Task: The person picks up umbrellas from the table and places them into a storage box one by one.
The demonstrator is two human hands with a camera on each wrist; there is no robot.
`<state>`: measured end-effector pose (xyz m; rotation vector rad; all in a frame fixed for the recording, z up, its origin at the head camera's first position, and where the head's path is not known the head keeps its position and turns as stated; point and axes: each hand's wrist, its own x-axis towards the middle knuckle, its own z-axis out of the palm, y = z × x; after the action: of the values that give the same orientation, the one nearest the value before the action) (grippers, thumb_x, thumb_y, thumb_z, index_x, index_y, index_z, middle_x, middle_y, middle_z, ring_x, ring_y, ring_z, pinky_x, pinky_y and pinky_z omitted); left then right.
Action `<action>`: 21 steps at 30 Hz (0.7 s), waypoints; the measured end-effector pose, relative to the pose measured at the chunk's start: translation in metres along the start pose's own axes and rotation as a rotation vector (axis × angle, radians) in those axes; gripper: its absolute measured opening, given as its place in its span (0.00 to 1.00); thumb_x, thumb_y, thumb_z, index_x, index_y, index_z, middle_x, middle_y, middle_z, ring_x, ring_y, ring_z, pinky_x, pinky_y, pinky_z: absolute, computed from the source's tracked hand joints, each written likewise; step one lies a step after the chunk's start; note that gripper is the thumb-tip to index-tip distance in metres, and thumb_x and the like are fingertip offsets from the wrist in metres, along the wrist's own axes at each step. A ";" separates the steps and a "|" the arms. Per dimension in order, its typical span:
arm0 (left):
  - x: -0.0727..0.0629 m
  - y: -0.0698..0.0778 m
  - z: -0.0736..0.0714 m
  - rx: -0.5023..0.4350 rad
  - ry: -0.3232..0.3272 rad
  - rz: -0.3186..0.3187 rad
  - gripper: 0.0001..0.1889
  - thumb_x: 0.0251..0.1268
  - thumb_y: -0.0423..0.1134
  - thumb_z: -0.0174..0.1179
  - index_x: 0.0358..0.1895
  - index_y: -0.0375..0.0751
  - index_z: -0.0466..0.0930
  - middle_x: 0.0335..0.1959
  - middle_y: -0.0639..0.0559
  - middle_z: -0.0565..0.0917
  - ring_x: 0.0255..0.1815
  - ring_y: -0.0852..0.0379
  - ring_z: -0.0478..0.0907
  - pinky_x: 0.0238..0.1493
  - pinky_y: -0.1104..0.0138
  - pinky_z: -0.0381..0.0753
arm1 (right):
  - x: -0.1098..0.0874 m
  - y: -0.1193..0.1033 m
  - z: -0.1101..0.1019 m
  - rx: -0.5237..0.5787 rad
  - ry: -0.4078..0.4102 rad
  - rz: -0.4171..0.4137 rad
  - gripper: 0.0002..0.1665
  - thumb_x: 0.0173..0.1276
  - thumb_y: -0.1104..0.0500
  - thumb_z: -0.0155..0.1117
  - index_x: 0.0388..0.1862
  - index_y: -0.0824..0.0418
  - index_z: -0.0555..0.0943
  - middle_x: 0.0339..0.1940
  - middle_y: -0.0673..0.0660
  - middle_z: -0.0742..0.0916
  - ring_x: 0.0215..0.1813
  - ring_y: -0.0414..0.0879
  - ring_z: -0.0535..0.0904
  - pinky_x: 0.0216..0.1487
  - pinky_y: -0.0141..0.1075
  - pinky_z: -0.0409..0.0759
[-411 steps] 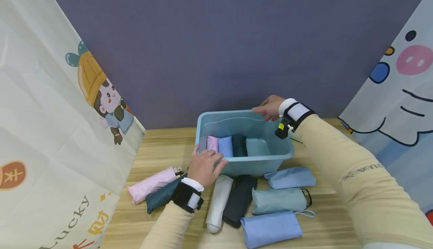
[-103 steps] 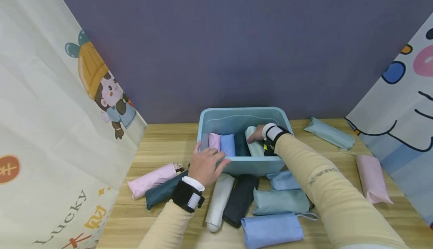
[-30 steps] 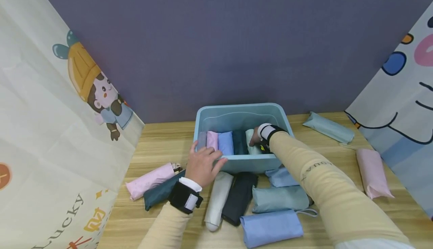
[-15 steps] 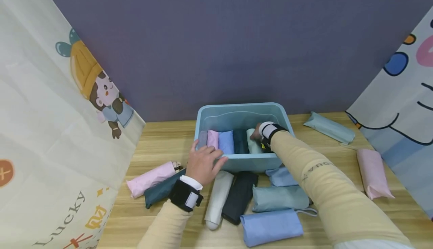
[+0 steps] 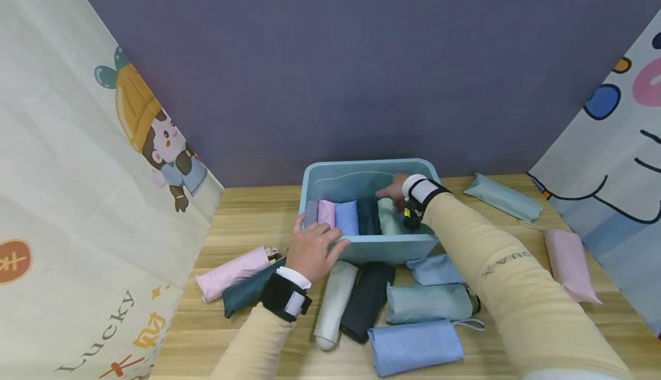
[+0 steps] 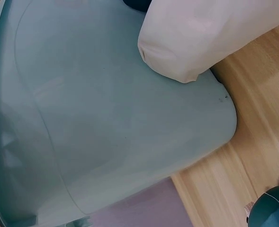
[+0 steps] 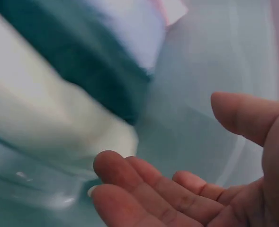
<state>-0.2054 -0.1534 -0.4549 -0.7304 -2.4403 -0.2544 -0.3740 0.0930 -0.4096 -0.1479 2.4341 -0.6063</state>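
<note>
A blue plastic bin (image 5: 387, 251) stands against the wall. Inside, folded umbrellas stand in a row from the left: grey (image 5: 311, 212), pink (image 5: 326, 212), blue (image 5: 347, 219), dark green (image 5: 368, 222) and mint (image 5: 389, 220). My left hand (image 5: 312, 251) rests over the bin's front left rim, fingers loosely spread. My right hand (image 5: 395, 190) is inside the bin above the mint umbrella's far end. In the right wrist view its fingers (image 7: 125, 182) are parted from the thumb, with nothing held, close to the mint umbrella's end. The left wrist view mostly shows the bin's outer wall (image 6: 96, 104).
In front of the bin lie several folded umbrellas: white (image 5: 335, 305), black (image 5: 368, 302), blue (image 5: 415, 346), grey-green (image 5: 430, 302). A pink one (image 5: 234, 274) and a dark teal one (image 5: 253, 288) lie left; pale teal (image 5: 503, 197) and pink (image 5: 570, 265) lie right.
The mint umbrella has joined the row in the bin since the oldest frame. In the last half second my right hand has let go of it and lifted slightly back. My left hand stays put.
</note>
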 end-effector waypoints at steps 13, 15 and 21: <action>0.000 0.002 -0.001 -0.008 -0.021 -0.022 0.15 0.67 0.57 0.54 0.35 0.53 0.83 0.31 0.57 0.83 0.35 0.56 0.80 0.63 0.40 0.60 | -0.069 0.004 -0.060 0.148 0.083 -0.206 0.45 0.71 0.39 0.53 0.69 0.72 0.57 0.58 0.70 0.78 0.51 0.57 0.83 0.47 0.47 0.82; -0.001 0.002 -0.001 -0.008 -0.019 -0.022 0.15 0.67 0.57 0.54 0.35 0.53 0.83 0.31 0.57 0.83 0.35 0.56 0.80 0.64 0.40 0.60 | -0.077 0.011 -0.069 0.131 0.134 -0.224 0.46 0.71 0.38 0.53 0.69 0.72 0.57 0.57 0.70 0.79 0.51 0.57 0.82 0.48 0.48 0.81; -0.003 0.001 0.000 -0.008 -0.019 -0.022 0.14 0.67 0.57 0.54 0.35 0.54 0.83 0.31 0.58 0.83 0.35 0.56 0.80 0.63 0.41 0.60 | -0.093 0.040 -0.089 0.116 0.323 -0.246 0.43 0.70 0.38 0.55 0.68 0.70 0.60 0.55 0.70 0.80 0.48 0.56 0.83 0.43 0.45 0.83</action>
<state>-0.2031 -0.1535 -0.4564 -0.7125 -2.4677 -0.2666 -0.3509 0.1856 -0.3152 -0.3267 2.7029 -0.9420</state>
